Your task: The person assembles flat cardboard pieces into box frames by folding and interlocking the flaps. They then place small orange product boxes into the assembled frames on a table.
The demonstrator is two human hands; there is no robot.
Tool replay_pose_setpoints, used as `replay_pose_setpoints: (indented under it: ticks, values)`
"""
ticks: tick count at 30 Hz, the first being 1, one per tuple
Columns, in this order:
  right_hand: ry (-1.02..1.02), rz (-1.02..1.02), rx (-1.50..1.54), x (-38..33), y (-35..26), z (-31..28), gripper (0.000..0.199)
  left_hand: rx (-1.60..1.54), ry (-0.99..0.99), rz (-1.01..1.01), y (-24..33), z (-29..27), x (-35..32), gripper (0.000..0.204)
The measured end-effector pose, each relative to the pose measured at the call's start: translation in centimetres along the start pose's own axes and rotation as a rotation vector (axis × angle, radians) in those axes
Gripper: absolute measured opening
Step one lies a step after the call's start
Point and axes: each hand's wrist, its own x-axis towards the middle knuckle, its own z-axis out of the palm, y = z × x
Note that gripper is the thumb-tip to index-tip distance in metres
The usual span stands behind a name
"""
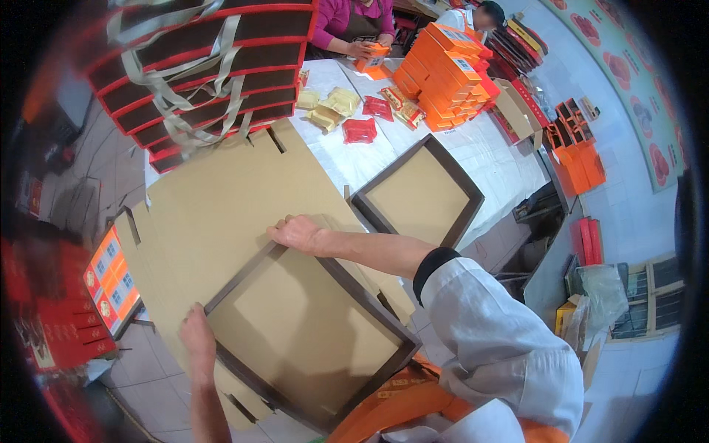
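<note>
A shallow cardboard tray with dark brown walls lies on a large flat sheet of brown cardboard. My right hand grips the tray's far corner, the arm in a white sleeve reaching across it. My left hand holds the tray's left corner from the near side. A second tray of the same kind lies just beyond, on the white table.
A tilted stack of red and black boxes with grey ribbon handles stands at the back left. Orange boxes are piled on the table, with gold and red packets beside them. Two people work at the far end. More boxes lie on the floor.
</note>
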Motion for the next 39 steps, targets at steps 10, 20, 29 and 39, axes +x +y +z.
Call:
replay_pose_setpoints:
  ticks: [10,20,29,39]
  values:
    - [0.032,0.069,0.166,-0.5,-0.3,-1.2,0.022,-0.996,0.295,-0.542,-0.6,4.1,-2.7,0.043]
    - [0.229,0.082,0.401,-13.4,15.1,-9.6,0.035,-1.171,-0.527,-0.467,9.1,-0.3,-16.2,0.076]
    - [0.725,1.199,1.149,-50.4,23.2,-9.0,0.038,-1.677,-0.021,-0.272,20.1,-2.5,-12.5,0.060]
    - [1.019,1.748,1.175,-48.7,19.3,9.8,0.039,-0.700,0.212,-0.555,8.3,4.9,-13.1,0.066]
